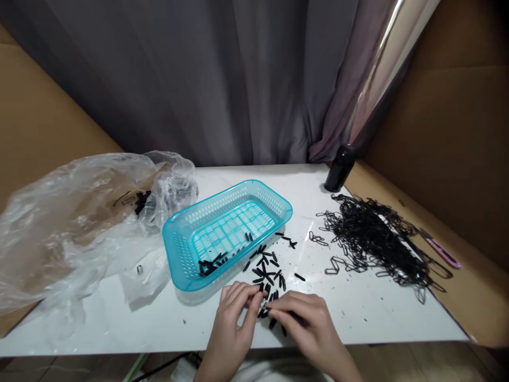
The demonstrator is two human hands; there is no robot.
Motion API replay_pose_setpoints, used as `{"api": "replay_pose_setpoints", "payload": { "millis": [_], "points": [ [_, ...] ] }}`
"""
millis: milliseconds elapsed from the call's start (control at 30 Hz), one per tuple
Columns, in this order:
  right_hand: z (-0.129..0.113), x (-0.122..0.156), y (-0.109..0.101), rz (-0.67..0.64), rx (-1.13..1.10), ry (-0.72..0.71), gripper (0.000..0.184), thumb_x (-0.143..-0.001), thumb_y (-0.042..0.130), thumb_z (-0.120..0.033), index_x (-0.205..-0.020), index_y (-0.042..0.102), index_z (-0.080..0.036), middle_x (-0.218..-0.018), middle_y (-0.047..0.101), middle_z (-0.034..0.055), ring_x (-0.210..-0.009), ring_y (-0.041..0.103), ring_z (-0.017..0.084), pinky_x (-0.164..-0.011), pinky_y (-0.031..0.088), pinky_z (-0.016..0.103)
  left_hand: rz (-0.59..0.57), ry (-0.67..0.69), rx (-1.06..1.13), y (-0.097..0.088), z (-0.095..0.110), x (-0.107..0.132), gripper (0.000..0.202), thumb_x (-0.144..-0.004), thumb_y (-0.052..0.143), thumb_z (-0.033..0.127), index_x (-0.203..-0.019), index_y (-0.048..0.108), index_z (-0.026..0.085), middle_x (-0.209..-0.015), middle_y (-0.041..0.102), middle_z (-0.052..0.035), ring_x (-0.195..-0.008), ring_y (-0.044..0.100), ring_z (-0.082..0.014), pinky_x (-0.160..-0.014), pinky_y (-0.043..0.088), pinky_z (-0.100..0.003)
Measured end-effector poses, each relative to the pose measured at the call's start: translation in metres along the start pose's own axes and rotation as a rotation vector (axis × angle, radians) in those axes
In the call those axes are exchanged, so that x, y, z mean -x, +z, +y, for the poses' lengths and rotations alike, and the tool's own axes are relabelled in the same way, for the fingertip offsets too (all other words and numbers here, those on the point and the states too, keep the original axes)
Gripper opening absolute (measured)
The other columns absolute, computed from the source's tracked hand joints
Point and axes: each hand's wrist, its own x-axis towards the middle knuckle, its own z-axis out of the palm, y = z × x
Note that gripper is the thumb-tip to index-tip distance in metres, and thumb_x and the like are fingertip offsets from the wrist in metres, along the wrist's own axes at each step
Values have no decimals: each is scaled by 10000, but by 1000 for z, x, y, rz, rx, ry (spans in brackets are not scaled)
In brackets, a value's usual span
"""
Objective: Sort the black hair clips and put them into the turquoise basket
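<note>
Near the table's front edge, my left hand [237, 306] pinches a small black piece [261, 288] between thumb and forefinger. Close beside it, my right hand [304, 317] has its thumb and fingertips pressed together at another small dark piece, mostly hidden by the fingers. Around and beyond my fingertips lie several short black strips [269, 276], scattered on the white table. A turquoise plastic basket [175, 255] stands just beyond my left hand, and more black strips [212, 265] rest in its near-left corner.
A large tangled heap of thin black wire loops [369, 233] covers the right side. Behind it stands a black cylindrical container [340, 168]; a pink-handled cutter [443, 252] lies to its right. Crumpled clear plastic bag [79, 228] fills the left. Cardboard walls [449, 132] flank the white table [382, 323].
</note>
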Motion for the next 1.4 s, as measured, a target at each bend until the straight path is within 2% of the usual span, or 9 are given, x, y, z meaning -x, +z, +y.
{"api": "replay_pose_setpoints", "payload": {
  "millis": [67, 233, 500, 900, 1067, 1233, 1400],
  "points": [
    [0, 1, 0, -8, 1, -20, 203, -928, 577, -165, -1004, 751, -237, -885, 736, -21, -777, 665, 19, -723, 468, 74, -23, -49, 19, 0, 0, 0, 174, -969, 543, 271, -857, 661, 210, -781, 670, -2, -760, 607, -163, -759, 423, -262],
    [1, 1, 1, 71, 33, -5, 242, -936, 558, -150, -1056, 739, -257, -888, 730, -24, -790, 670, 13, -742, 488, 63, -68, -169, 110, -5, 1, 0, 285, -984, 496, 381, -847, 670, 201, -772, 654, -22, -759, 603, -177, -755, 444, -273],
    [6, 1, 5, 123, 102, -38, 215, -926, 573, -136, -1044, 730, -226, -919, 729, -13, -834, 683, 22, -805, 522, 67, -91, -252, 152, -5, -2, 0, 389, -954, 513, 502, -783, 658, 184, -753, 633, -39, -774, 588, -186, -731, 459, -266],
    [5, 1, 5, 123, 167, -77, 195, -921, 578, -132, -1022, 722, -216, -884, 724, -17, -789, 683, 26, -771, 531, 70, -90, -187, 104, -5, -4, 0, 329, -964, 536, 436, -786, 657, 187, -744, 635, -11, -747, 575, -164, -744, 429, -257],
    [6, 0, 6, 143, 235, -149, 188, -931, 561, -142, -1029, 713, -192, -891, 729, 6, -790, 689, 48, -759, 545, 98, -90, -125, 84, -4, -4, 1, 286, -975, 545, 362, -765, 632, 189, -706, 620, 16, -708, 548, -137, -748, 396, -245],
    [4, 0, 5, 172, 301, -247, 200, -945, 532, -150, -1054, 697, -178, -890, 730, 15, -780, 689, 58, -747, 551, 118, -111, -146, 127, -6, -1, 1, 332, -980, 539, 369, -712, 605, 184, -672, 597, 10, -714, 530, -142, -723, 387, -238],
    [4, 1, 5, 170, 299, -266, 211, -945, 526, -144, -1075, 689, -180, -898, 730, 16, -783, 687, 59, -749, 557, 126, -164, -181, 160, -8, 0, 1, 381, -987, 515, 402, -686, 590, 179, -659, 582, 1, -717, 529, -149, -733, 386, -246]
  ]
}}
